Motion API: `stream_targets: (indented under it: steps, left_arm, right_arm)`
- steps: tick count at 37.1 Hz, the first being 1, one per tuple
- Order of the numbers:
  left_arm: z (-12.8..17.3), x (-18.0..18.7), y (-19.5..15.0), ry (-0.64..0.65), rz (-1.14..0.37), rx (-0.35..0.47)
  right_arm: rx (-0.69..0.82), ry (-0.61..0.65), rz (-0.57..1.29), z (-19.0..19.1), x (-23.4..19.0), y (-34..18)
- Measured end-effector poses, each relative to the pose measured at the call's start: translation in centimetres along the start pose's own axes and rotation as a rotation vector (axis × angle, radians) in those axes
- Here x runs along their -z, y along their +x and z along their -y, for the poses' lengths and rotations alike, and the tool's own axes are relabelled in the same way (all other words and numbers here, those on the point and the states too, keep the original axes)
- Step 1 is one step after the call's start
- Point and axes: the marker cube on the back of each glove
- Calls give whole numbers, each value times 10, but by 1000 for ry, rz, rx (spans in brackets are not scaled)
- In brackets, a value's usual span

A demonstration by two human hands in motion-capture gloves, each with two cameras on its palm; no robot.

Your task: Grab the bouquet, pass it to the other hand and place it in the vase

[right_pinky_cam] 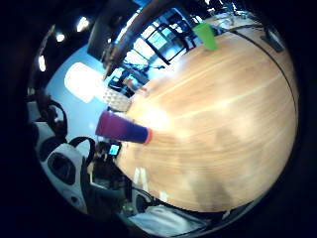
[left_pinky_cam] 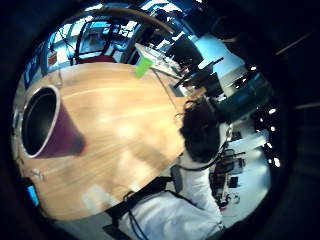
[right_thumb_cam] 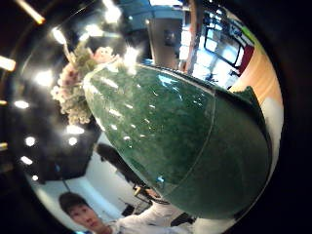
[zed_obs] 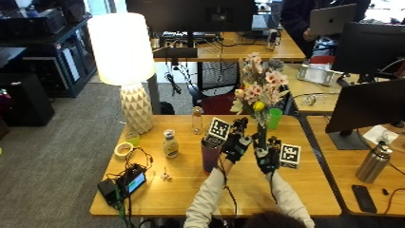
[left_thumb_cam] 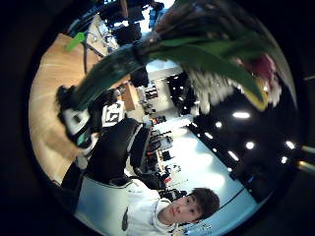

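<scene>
**Two hands on one bouquet**

Both your hands hold the bouquet [zed_obs: 258, 97] upright above the table [zed_obs: 190, 185]. Your left hand [zed_obs: 235, 142] and right hand [zed_obs: 267, 156] have fingers curled round its stem, just beside the purple vase [zed_obs: 209, 157].

My right hand [zed_obs: 268, 157] and left hand [zed_obs: 236, 142] cover the bouquet's [zed_obs: 258, 92] lower stems, and which fingers close round them is too small to tell. My left hand hides part of the vase [zed_obs: 209, 156]. The green wrap [right_thumb_cam: 185, 146] blocks most of my right thumb-side palm view.
</scene>
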Motion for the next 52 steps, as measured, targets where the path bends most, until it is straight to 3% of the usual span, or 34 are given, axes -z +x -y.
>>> stream_targets:
  steps: [4, 9, 12, 18, 23, 28, 34, 40, 46, 52]
  left_arm:
    - [4, -7, 7, 30, -60, -28]
    - [10, -8, 6, 129, -142, -49]
    - [13, -3, 4, 208, -160, -47]
    - [17, 7, 5, 403, -111, -225]
    - [11, 11, 6, 449, -86, -223]
    - [9, 14, -6, 460, 12, -109]
    - [9, 22, 8, 456, 33, -144]
    - [11, 45, 43, 482, 28, -191]
    - [21, 93, 82, 578, 108, -267]
    - [36, 130, 79, 670, 120, -262]
  right_arm:
    - [-87, -54, 50, -17, -25, 2]
    - [-43, -80, 150, -30, -56, -6]
    - [-93, -91, 161, -37, -67, -8]
    - [-88, -114, 190, -45, -82, -6]
    - [38, -121, 161, -43, -86, -5]
    - [-32, -172, 193, -46, -89, 2]
    - [68, -250, 121, -45, -83, 6]
    - [25, -310, 124, -52, -75, 7]
    - [56, -301, 70, -41, -54, 30]
    - [27, -274, 72, -33, -38, 39]
